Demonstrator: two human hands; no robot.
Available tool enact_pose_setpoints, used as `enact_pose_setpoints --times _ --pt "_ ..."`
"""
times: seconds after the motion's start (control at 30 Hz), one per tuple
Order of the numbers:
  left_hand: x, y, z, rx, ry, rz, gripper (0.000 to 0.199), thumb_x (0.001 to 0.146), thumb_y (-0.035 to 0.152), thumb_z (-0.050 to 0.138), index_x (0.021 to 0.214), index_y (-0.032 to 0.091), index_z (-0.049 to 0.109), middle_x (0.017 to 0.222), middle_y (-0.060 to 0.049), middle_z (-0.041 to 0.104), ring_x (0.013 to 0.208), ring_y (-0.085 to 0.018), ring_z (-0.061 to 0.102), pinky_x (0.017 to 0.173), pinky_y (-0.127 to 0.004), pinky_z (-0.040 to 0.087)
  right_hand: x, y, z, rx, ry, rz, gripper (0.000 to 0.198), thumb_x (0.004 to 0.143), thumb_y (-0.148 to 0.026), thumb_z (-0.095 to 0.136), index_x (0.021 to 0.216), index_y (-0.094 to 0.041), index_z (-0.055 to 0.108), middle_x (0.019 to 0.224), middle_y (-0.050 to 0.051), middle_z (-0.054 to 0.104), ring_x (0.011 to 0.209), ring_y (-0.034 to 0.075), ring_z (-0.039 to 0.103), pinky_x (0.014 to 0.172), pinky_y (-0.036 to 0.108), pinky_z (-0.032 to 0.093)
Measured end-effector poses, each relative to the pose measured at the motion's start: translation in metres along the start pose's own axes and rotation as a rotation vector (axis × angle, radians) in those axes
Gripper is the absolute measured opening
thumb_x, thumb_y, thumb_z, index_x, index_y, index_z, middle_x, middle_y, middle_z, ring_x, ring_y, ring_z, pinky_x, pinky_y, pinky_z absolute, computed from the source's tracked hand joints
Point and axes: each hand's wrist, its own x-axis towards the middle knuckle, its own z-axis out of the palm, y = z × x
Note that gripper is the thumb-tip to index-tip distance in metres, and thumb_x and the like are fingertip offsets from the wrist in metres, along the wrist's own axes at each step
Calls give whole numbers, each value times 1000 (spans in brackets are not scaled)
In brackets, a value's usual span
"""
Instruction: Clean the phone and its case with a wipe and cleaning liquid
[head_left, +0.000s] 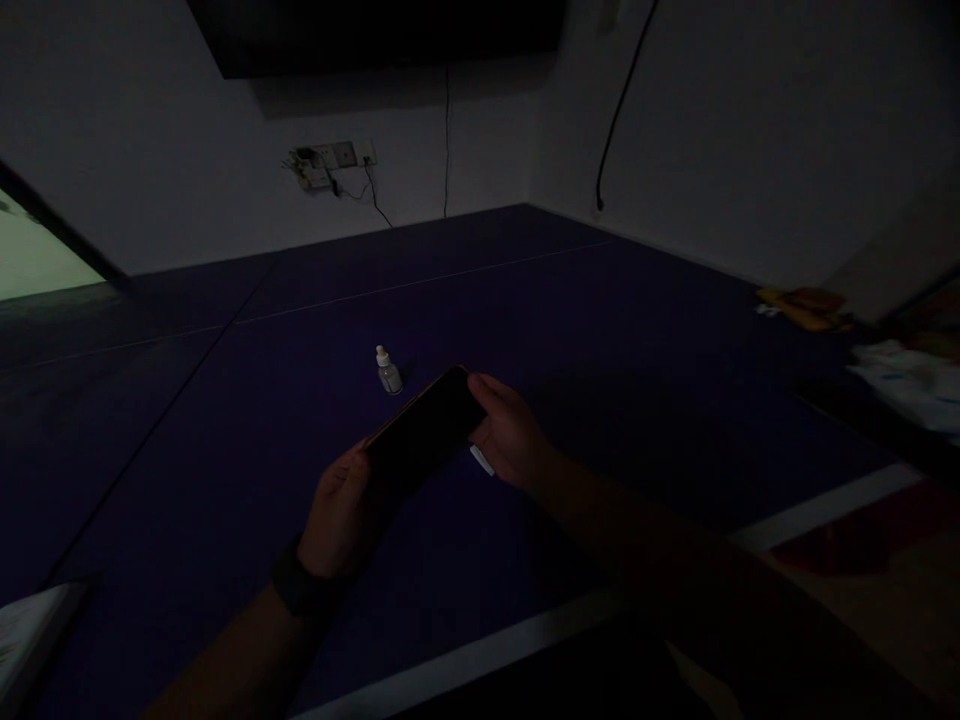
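The left hand (337,510) and right hand (514,430) are curled around opposite ends of the phone (427,425), over the worktop (202,470). Apparent step: two-handed holding. Moving it calls for clearance from the bottle (390,377).

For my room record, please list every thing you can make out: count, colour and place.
Flat wide table: one, purple-blue with white lines, centre.
Thin rectangular phone-like device: one, black, held at centre.
Small see-through bottle: one, clear with white top, upright on table.
Small flat item: one, white, near centre, partly hidden.
Wide flat screen: one, black, far wall.
Socket row: one, white-grey, far wall.
Thin cord: one, dark, below screen.
Thick cable: one, black, right wall.
Soft-looking bundle: one, yellow-orange, far right.
Crumpled sheet-like bundle: one, white, right edge.
Book-like object: one, white, lower left corner.
Unclear item: one, red, lower right.
Wristband: one, black, left wrist.
Left hand: one, bare, device's left end.
Right hand: one, bare, device's right end.
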Motion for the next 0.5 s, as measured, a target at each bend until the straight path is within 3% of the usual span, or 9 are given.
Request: enact_pose_setpoints --times 0.13,0.3,0.4,0.5 --pt "-1 3 0 16 135 -5 47 91 55 64 117 17 74 113 -14 77 101 -28 73 88 -40 58 4 4 -5 -71 23 11 43 68 -55 82 87 -19 68 79 2 68 75 18 64 64 29 50" --pt "1 11 0 -3 191 -40 47 86 54 69 110 14 75 106 -14 78 94 -27 74 81 -36 58 6 1 -7 -198 -29 50 40 66 -49 84 88 -19 68 82 2 68 77 18 65 63 29 53" --pt "1 14 1 -33 210 -48 48 85 56 70 107 13 75 102 -13 79 87 -25 74 84 -36 58 3 1 -5 -240 -94 71 46 62 -42 88 97 -22 66 90 3 69 81 20 66 64 32 56" --pt "1 12 3 -79 190 28 52 90 59 62 115 14 72 114 -12 76 103 -26 71 95 -39 54 0 10 -7 -199 -74 20 45 66 -42 86 99 -24 60 96 1 68 87 20 67 68 34 58"
